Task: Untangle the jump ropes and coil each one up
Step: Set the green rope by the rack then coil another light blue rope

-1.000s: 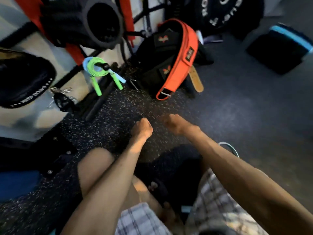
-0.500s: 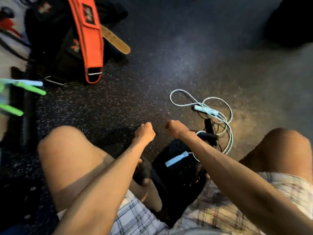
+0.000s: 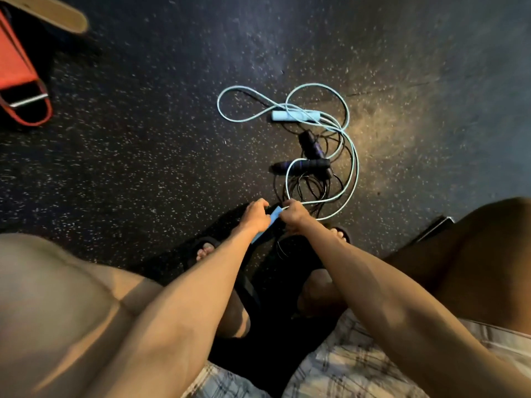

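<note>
The left hand [image 3: 255, 216] grips the blue handle [image 3: 275, 215]; the right hand [image 3: 293, 216] pinches its light, floppy rope [image 3: 357, 168]. Handles look best to hold.

This looks like a gym, or somebody's workout corner. Underfoot runs black rubber matting flecked with pale specks [image 3: 138, 156], the usual gym flooring. Off to the left lies a wide orange fabric belt with a metal buckle bar [image 3: 14, 61], and just beside it the rounded tip of a tan leather strap [image 3: 57, 15]. Out on the matting, a pale blue plastic jump rope [image 3: 287, 115] sprawls tangled with a black jump rope with foam handles [image 3: 316, 163].
</note>
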{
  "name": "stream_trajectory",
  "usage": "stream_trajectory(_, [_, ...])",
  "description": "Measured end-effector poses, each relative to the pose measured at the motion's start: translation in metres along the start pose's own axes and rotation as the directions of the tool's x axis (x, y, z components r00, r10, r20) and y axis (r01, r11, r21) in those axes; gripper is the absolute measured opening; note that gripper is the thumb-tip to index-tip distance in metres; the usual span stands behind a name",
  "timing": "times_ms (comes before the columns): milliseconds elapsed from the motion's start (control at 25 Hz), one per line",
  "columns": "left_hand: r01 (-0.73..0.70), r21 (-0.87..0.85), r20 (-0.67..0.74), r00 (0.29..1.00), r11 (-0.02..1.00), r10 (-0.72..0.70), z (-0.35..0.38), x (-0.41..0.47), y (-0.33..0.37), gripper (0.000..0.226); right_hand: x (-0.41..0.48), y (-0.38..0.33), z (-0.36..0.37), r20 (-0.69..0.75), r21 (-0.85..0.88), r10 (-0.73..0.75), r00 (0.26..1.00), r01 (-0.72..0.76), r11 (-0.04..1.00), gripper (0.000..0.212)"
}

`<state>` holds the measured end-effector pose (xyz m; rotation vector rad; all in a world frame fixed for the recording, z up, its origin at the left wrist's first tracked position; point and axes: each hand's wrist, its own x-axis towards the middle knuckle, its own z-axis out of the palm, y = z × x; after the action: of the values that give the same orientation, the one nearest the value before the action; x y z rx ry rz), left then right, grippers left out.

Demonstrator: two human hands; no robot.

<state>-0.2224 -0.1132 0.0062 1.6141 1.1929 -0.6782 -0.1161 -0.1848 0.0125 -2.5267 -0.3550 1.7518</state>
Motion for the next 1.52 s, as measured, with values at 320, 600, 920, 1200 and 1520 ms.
stream_trajectory(320, [-0.045, -0.130, -0.150, 0.988, 0.990, 0.026, 0.007, -0.031, 0.002, 0.018, -0.035, -0.008, -0.003, -0.011, 0.419, -0.070, 0.998, 0.068, 0.905, 0.036])
stream_trajectory(600, [-0.285, -0.131, -0.383, 0.898, 0.949, 0.217, -0.058, -0.100, 0.042, 0.016, -0.103, -0.023, -0.054, -0.250, -0.105, -0.391, 0.886, 0.377, 0.920, 0.038])
stream_trajectory(920, [-0.522, -0.085, -0.464, 0.775, 0.849, 0.430, -0.102, -0.168, 0.093, 0.007, -0.165, -0.020, -0.118, -0.474, -0.482, -0.642, 0.603, 0.433, 0.762, 0.030])
stream_trajectory(1200, [-0.657, 0.137, -0.503, 0.599, 0.741, 0.624, -0.134, -0.202, 0.128, 0.004, -0.230, -0.060, -0.150, -0.578, -0.326, -0.743, 0.337, 0.739, 0.589, 0.023])
stream_trajectory(1520, [-0.735, -0.547, -0.472, 0.666, 0.401, 0.578, -0.154, -0.235, 0.139, 0.036, -0.206, -0.057, -0.153, -0.533, -0.129, -0.734, 0.420, 0.818, 0.561, 0.024])
